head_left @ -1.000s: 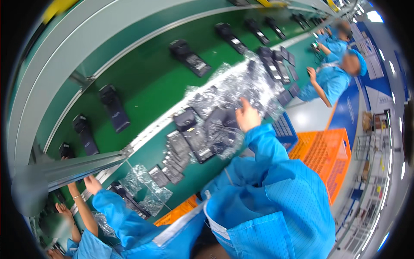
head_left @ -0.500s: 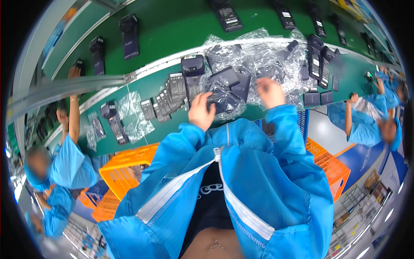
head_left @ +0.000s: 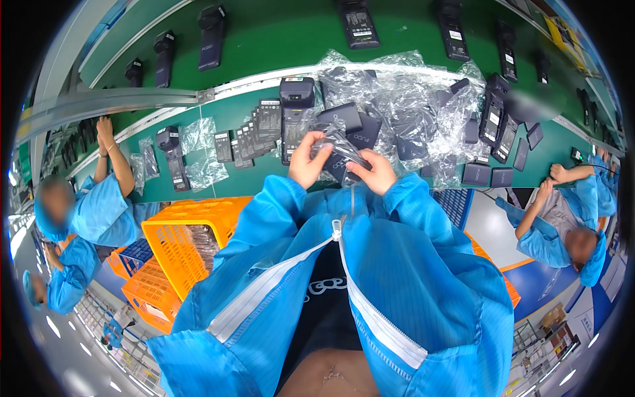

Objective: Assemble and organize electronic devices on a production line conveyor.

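My left hand (head_left: 307, 161) and my right hand (head_left: 374, 173) both grip a clear plastic bag (head_left: 342, 147) close to the front edge of the green bench. Something dark shows through the film; I cannot make out its exact kind. Just beyond my fingers lie dark flat covers (head_left: 341, 116), overlapping each other. A dark handheld terminal (head_left: 297, 94) stands out beside my left hand. Left of it, flat black batteries (head_left: 267, 121) lie fanned in an overlapping row. To the right spreads a heap of crumpled clear bags (head_left: 413, 109), with dark covers among them.
Behind a pale rail, several terminals (head_left: 359, 26) lie on the green conveyor (head_left: 278, 40). More terminals (head_left: 493, 119) and small dark covers (head_left: 476, 175) rest at the bench's right. An orange crate (head_left: 182, 228) stands below the bench at left. Co-workers in blue (head_left: 106, 205) flank me.
My right hand has come left and down from the bag heap. Both hands now hold the plastic bag together. The terminals on the conveyor have shifted right in view.
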